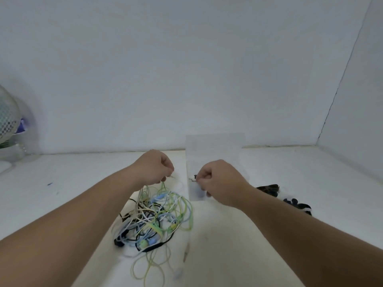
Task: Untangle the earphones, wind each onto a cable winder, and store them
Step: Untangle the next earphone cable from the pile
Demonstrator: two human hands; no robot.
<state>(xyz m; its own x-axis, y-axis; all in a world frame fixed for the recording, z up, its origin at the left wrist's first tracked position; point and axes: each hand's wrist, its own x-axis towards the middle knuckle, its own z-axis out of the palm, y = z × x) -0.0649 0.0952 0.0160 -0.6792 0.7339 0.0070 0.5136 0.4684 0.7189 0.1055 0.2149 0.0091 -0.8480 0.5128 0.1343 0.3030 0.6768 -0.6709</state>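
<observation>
Early days, I reckon: my left hand point(154, 167) pinches green loops point(163, 186) up from the tangle point(154, 220), near centre; right hand point(217, 179) pinches a plug point(192, 179). Nothing wound or stored yet.

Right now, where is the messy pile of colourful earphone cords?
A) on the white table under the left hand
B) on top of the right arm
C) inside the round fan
A: the tangled pile of green, blue, white and black earphone cords lies on the white table, where the left hand pinches pale green strands rising from it; the right hand pinches a small white plug.
</observation>
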